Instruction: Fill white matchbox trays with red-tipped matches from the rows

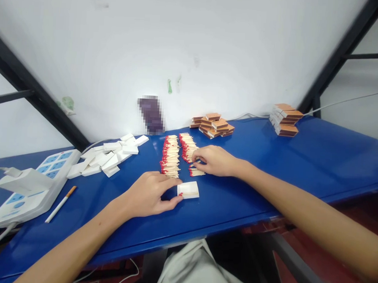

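Note:
My left hand (151,193) grips the left end of a small white tray (191,189) between thumb and fingers, on the blue table. A few red match heads show inside the tray near my thumb. My right hand (213,160) is pinched at the near end of the right row of matches (187,146), its fingertips on matches there. A few matches (196,172) lie just below those fingers. The left row of red-headed matches (170,156) lies beyond my left hand, heads to the left.
White trays (107,155) are heaped at the left, beside a power strip (53,168) and a cigarette (60,204). Orange matchboxes lie in a pile (215,126) at the back and a stack (285,120) at the right. The blue table's (159,232) front edge is close.

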`<state>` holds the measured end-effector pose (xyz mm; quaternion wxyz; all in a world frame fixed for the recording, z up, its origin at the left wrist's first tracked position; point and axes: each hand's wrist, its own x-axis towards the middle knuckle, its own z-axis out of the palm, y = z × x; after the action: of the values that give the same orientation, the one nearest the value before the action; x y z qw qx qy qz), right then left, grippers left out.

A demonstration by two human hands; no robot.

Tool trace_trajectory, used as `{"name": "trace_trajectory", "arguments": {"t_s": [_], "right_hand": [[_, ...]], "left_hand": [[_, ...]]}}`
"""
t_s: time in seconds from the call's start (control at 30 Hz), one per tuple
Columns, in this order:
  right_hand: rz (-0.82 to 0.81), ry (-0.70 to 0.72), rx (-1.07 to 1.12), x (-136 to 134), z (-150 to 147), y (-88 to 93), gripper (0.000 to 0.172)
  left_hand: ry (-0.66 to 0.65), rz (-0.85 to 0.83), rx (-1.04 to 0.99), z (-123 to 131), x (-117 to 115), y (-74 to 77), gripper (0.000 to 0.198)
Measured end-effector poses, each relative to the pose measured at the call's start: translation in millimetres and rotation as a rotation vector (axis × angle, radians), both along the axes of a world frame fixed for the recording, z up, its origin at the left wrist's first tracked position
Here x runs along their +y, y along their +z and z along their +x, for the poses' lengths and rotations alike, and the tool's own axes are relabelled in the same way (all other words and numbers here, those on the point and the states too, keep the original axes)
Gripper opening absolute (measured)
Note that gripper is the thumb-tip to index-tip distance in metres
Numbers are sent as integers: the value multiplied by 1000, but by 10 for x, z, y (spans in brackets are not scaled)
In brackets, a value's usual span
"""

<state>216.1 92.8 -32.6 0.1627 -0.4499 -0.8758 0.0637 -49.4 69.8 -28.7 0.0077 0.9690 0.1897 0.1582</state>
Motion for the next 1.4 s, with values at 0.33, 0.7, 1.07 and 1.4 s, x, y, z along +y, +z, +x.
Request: {"name": "trace_trajectory", "arguments": {"t_s": [0.33,0.7,1.07,1.4], "right_hand": [[-8,-9,-37,26,22,-20,11],[-27,33,-19,-21,3,21,29],[-130,29,-104,-154,-8,203,31],[-153,36,-108,-141,5,205,21]], "left_hand": [[-1,-6,0,-10,6,-14,26],[-8,-1,-14,-14,5,-16,26],[6,-12,2,-11,18,-27,28],[14,-39,4,-1,11,-12,30]]}}
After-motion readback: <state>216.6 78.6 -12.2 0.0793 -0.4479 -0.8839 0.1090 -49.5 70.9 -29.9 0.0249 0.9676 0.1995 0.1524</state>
